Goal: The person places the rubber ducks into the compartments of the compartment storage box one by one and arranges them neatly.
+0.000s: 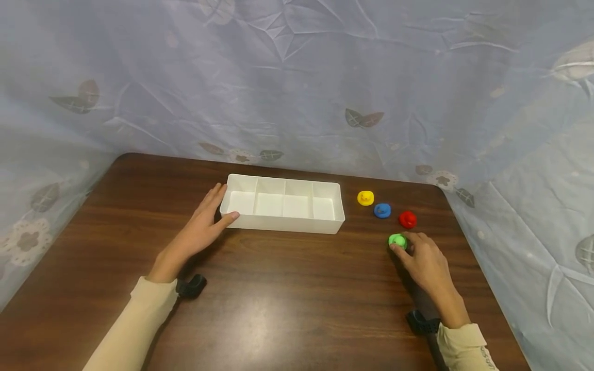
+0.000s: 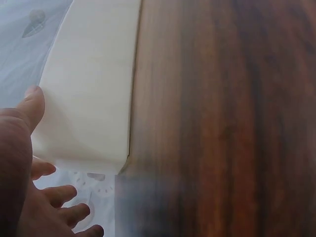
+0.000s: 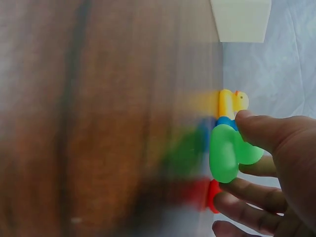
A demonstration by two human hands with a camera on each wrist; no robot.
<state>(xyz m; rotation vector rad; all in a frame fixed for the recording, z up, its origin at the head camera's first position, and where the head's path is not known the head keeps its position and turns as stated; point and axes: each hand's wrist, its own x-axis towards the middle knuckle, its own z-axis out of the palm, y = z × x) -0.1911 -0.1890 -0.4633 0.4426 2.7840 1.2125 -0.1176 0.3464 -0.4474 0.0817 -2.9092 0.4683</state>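
Note:
A white box with several compartments in a row stands near the back of the brown table. At its left end rests my left hand, fingers extended along the side and thumb on the front rim; the left wrist view shows the box wall beside that thumb. On the right, my right hand pinches a small green rubber duck between thumb and index finger. In the right wrist view the green duck partly covers a blue one behind it.
Near the green duck, a yellow duck, a blue duck and a red duck form a slanting line right of the box. A patterned pale curtain hangs behind the table and along its sides.

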